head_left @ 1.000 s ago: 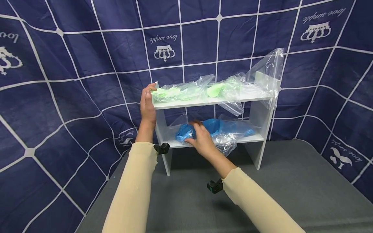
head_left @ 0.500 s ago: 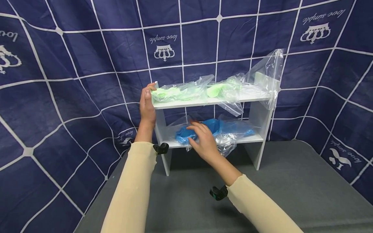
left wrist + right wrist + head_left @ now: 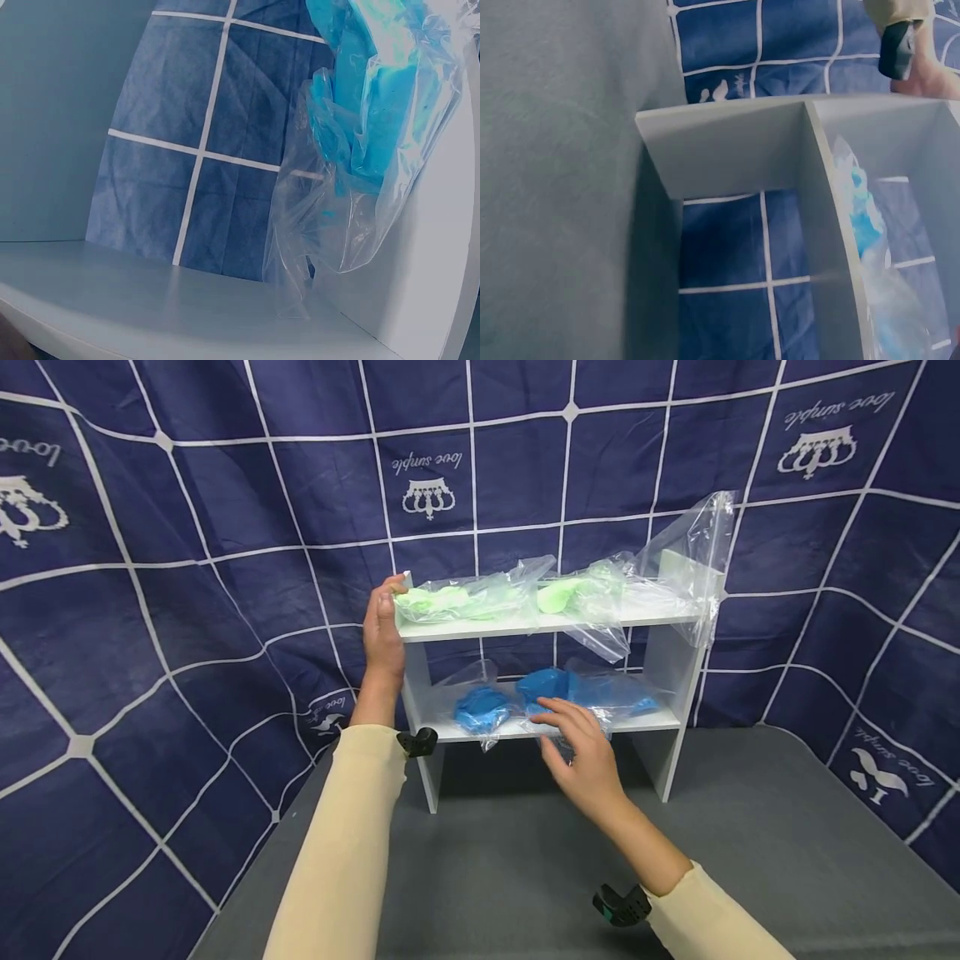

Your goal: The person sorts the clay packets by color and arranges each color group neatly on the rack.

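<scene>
My left hand (image 3: 383,639) grips the upper left side panel of a white two-tier shelf (image 3: 468,628), fingertips over its top edge. On the lower tier lie two clear plastic bags with blue contents: a bunched left bag (image 3: 482,710) and a longer right bag (image 3: 607,689). What the blue contents are, I cannot tell. My right hand (image 3: 583,760) is in front of the right bag, fingers spread and loosely bent, holding nothing. The left wrist view shows a blue-filled bag (image 3: 379,112) close up; the right wrist view shows blue-filled bagging (image 3: 864,221) edge-on.
Clear bags with pale green contents, a left one (image 3: 442,602) and a right one (image 3: 558,596), lie on the upper tier. Loose clear plastic (image 3: 708,568) drapes over its right end. Dark grey cloth (image 3: 487,877) lies beneath the shelf; a blue checked curtain (image 3: 510,460) hangs behind.
My right hand has drawn away from the left blue bag and moved right and down, leaving that bag on the lower tier. My left hand stays on the side panel.
</scene>
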{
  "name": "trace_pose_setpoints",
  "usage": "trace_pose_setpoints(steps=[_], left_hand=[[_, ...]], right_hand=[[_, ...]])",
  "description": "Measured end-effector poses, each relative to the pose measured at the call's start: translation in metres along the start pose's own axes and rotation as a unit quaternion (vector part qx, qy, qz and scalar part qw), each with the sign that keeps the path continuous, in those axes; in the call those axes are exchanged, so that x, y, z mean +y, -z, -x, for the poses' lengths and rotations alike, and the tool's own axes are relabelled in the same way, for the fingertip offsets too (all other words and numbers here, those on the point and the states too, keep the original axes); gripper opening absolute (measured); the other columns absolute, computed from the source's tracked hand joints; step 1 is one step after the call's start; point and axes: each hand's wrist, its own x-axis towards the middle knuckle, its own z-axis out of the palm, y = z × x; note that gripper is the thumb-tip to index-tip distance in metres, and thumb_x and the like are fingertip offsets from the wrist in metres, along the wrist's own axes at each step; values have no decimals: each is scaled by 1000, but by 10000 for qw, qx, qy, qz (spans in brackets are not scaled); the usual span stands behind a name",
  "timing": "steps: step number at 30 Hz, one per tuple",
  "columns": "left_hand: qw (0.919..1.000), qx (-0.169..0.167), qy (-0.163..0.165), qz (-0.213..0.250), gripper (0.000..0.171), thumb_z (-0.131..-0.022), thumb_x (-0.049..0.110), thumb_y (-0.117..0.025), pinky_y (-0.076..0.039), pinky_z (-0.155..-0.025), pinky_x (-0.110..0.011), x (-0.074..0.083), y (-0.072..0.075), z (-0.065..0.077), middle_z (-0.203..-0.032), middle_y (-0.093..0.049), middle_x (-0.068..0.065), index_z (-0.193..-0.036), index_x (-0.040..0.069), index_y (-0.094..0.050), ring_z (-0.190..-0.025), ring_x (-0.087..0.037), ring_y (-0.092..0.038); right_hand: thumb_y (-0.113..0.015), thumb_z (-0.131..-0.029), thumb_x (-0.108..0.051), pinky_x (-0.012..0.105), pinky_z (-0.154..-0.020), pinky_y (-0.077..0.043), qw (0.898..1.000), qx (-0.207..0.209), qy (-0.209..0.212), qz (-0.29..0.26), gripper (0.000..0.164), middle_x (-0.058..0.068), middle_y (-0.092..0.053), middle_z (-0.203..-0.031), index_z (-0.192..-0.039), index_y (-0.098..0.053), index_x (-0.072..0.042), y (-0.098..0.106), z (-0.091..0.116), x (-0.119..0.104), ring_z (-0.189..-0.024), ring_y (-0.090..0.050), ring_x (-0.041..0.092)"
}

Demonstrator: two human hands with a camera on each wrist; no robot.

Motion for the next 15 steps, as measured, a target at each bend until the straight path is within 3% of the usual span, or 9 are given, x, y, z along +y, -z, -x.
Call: trace_pose_setpoints(steps=[8,11,15], left_hand=[[9994,-149,216,-228,39,-107,16,-27,-26,-122,-25,3,1,0,-146,-53,-19,-124,-7,-54,-145,-22,-42],[9977,-262,422,-457,44,-110,23,-24,-24,-123,-28,4,5,5,-153,-47,-15,-136,-1,-49,-148,-22,-37],[9888,-485,937,-1053,52,-107,40,-27,-24,-124,-38,6,14,19,-160,-39,-6,-154,18,-35,-149,-22,-34]], right_hand=[[-67,-83,3,22,-113,-33,9996,68,69,269,33,8,-66,-133,-113,-71,-11,36,31,16,-126,-54,32],[-68,-83,2,14,-113,-28,9993,5,0,382,33,9,-66,-133,-113,-71,-10,47,41,24,-125,-53,32],[-69,-84,1,10,-111,-27,9979,-102,-146,616,32,10,-65,-134,-114,-71,-11,61,50,34,-124,-53,30]])
